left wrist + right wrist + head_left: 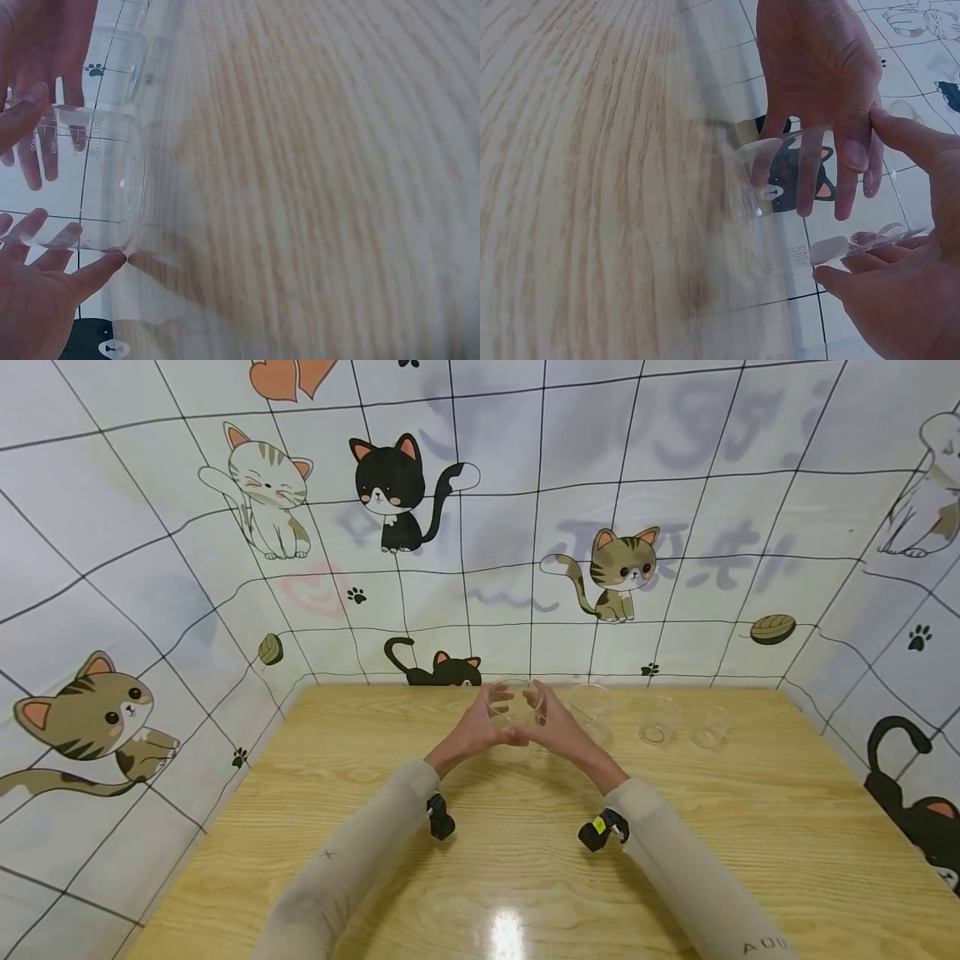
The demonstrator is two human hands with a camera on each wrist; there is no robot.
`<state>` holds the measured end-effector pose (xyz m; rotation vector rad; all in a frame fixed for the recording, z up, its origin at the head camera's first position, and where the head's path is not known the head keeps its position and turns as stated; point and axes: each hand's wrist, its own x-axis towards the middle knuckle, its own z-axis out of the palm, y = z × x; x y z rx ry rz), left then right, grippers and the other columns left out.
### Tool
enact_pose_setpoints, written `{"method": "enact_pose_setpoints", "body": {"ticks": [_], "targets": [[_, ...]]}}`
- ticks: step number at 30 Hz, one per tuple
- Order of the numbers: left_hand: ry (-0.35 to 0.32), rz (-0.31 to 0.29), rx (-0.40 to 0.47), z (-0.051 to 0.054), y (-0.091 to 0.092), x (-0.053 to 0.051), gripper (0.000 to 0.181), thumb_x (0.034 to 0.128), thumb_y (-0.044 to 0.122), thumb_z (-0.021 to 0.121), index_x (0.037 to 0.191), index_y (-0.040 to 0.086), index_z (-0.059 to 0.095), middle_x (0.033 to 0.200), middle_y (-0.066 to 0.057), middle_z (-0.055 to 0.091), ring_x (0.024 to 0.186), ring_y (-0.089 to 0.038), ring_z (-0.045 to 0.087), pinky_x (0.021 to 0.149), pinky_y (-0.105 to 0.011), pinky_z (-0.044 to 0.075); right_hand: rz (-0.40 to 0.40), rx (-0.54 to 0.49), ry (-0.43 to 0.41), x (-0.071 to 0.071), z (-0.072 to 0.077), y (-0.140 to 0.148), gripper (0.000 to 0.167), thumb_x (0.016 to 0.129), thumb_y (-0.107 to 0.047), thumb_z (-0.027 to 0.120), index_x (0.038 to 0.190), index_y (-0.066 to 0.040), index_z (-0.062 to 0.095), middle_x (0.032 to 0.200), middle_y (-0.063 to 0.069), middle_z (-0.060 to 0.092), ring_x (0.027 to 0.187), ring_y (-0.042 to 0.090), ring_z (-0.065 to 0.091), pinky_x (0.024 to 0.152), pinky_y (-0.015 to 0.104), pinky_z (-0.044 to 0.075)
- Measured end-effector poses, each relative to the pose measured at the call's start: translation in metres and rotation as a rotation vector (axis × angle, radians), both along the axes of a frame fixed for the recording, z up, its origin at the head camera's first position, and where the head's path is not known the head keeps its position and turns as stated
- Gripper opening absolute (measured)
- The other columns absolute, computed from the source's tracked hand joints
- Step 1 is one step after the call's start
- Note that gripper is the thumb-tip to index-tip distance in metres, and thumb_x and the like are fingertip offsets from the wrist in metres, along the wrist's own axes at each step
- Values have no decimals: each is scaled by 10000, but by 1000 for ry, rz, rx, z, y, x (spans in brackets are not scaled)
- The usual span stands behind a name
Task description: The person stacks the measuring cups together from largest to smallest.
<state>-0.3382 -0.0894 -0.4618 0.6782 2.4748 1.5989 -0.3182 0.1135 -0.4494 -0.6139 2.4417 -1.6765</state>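
Note:
A clear glass beaker point(516, 708) stands upright between both hands near the far edge of the table. My left hand point(474, 728) holds its left side with spread, bent fingers, and my right hand point(561, 728) grips the right side the same way. The thumbs come close together at the near side. In the left wrist view, printed graduations show on the beaker point(105, 176), its base close to the tabletop; whether it touches cannot be told. Through the glass in the right wrist view, the fingers of the left hand point(821, 75) show.
To the right of the hands stands another clear beaker point(592, 703), with two smaller glass vessels point(657, 727) farther right. The wooden table point(510, 852) meets a cat-patterned wall covering point(495, 543) at the back. Small black cameras sit on both wrists.

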Motion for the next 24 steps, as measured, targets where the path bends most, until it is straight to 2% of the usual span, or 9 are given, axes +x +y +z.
{"method": "enact_pose_setpoints", "body": {"ticks": [6,13,24], "targets": [[15,-18,7,-4,-2,3,1064,810,274,908,1598,143,206,1583,-140,425,1423,-408,484,1134,-575,441,14,2,-9,3,-2,0,948,957,-232,745,1660,-142,116,1671,205,315,1539,447,302,1222,649,276],[20,-9,3,-3,-2,9,1048,796,244,922,1575,161,226,1566,-144,442,1414,-415,498,1144,-556,437,41,1,8,8,0,2,925,963,-255,744,1649,-92,145,1653,224,340,1530,435,331,1218,658,276],[6,3,-1,-3,0,24,1032,787,265,928,1563,138,260,1542,-130,467,1412,-395,506,1139,-557,442,41,10,-11,18,0,5,891,943,-277,764,1628,-126,214,1627,197,395,1514,414,370,1216,640,298]]}}
